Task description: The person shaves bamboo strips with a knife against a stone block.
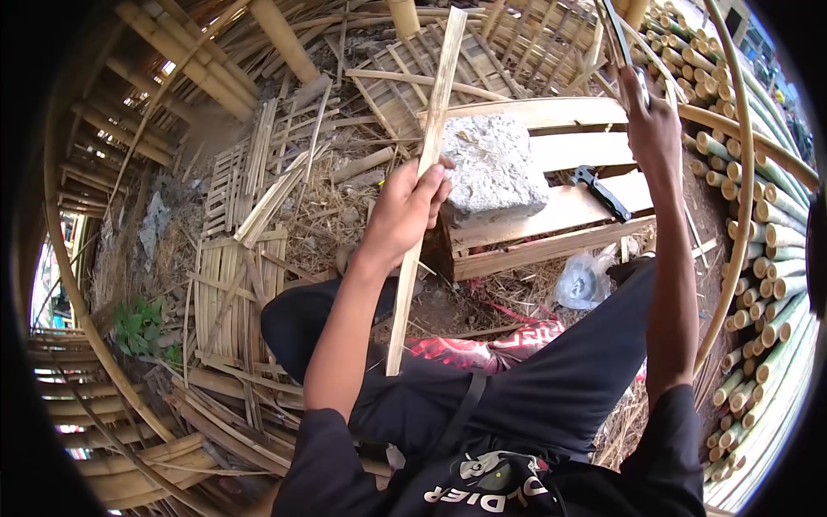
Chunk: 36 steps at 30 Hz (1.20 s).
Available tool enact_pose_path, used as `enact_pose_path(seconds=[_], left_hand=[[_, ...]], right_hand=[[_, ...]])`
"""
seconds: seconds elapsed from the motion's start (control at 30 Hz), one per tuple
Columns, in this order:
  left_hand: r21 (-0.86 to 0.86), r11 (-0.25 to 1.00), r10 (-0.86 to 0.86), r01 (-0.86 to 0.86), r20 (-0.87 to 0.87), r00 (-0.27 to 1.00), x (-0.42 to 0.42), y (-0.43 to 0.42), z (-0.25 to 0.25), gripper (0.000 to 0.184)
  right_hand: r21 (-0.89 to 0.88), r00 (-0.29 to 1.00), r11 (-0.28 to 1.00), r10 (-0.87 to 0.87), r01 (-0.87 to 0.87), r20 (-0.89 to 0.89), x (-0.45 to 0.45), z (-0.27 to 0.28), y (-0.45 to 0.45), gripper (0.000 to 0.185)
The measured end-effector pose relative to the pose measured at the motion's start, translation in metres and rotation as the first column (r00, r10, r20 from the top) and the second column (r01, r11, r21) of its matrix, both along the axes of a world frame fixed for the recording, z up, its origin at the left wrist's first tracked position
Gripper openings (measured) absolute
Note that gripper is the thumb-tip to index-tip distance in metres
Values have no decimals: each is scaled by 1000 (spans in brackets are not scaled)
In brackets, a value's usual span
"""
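Note:
My left hand [403, 209] is closed around a long, flat bamboo strip [441, 82]. The strip stands tilted, its lower end over my lap and its upper part beside a rough grey stone block [498, 177]. My right hand [652, 129] is raised at the upper right, wrapped round the handle of a long-bladed knife [615, 36] whose blade points up and away from me. The block rests on a low wooden crate [551, 261] in front of my legs. On the crate's slats lies a black folding tool [603, 193], perhaps a folding knife.
A tall stack of cut bamboo poles [780, 258] lines the right side. Woven bamboo panels [392, 90] and loose slats [276, 202] litter the ground ahead and left. A clear plastic bag [584, 280] lies by the crate. A bent bamboo hoop [743, 172] rises at right.

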<state>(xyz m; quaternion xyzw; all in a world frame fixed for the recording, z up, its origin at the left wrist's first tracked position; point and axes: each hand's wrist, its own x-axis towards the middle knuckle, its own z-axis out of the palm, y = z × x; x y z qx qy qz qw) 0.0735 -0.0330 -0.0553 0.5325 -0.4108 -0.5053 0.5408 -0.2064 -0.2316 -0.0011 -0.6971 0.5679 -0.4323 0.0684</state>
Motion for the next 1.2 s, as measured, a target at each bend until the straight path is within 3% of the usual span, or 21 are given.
enact_pose_path(seconds=[0.07,0.17,0.2,0.23,0.27,0.4,0.43,0.47,0.5,0.53,0.57,0.63,0.67,0.73,0.77,0.93,1.0,1.07,1.1,1.13,1.2], left_hand=[[52,994,-95,101,-109,989,11,-8,-5,21],[96,990,-98,105,-77,992,10,-12,-22,19],[116,986,-121,122,-10,993,11,-12,-30,18],[130,982,-144,135,58,988,11,-13,-34,17],[140,980,-156,145,74,985,12,-15,-31,17],[168,962,134,-213,389,912,30,-28,4,27],[114,954,179,-277,522,834,50,-38,9,27],[80,922,134,-379,853,504,64,-54,19,27],[-115,907,204,-405,962,182,71,-59,19,26],[-310,881,269,-358,949,-162,77,-63,19,26],[-320,880,272,-351,945,-180,79,-63,29,26],[86,996,-87,-17,951,-297,83,-62,50,16],[93,996,-90,-6,944,-317,93,-64,58,16],[199,894,129,401,744,-656,114,-61,66,18],[247,910,77,333,689,-721,107,-60,80,24],[247,861,217,445,613,-760,45,-79,122,26],[256,858,223,445,596,-772,22,-83,126,29],[193,863,327,467,491,-807,5,-89,132,30],[189,881,289,434,513,-809,-2,-90,134,30],[199,875,294,442,506,-811,-6,-90,135,30],[161,888,301,431,506,-809,-15,-83,134,30]], right_hand=[[91,995,992,90,-87,-32,0,-15,28,75],[193,968,951,249,-240,-21,17,-37,78,63],[143,953,942,302,-303,32,26,-41,94,63],[124,949,944,312,-306,-35,29,-60,94,63],[200,945,923,324,-328,53,35,-69,98,64],[298,917,887,263,-353,301,46,-96,92,70],[382,895,846,218,-371,389,47,-99,92,72],[393,883,843,183,-368,433,46,-100,91,73],[401,865,836,158,-374,477,43,-107,89,73],[402,843,833,132,-379,521,40,-118,84,72],[394,853,841,141,-371,502,33,-128,82,72],[394,849,850,109,-350,518,21,-144,86,70],[390,845,863,76,-322,529,18,-151,88,69],[444,810,818,46,-366,585,14,-154,93,68],[483,781,770,31,-416,623,13,-153,96,67],[501,621,596,-4,-628,784,30,-121,130,65],[478,549,439,42,-761,835,29,-110,144,66],[514,573,375,58,-772,818,34,-108,152,67],[565,603,279,72,-777,794,33,-110,152,69],[604,684,374,131,-704,717,35,-105,156,71],[607,690,377,136,-699,711,32,-105,158,70]])
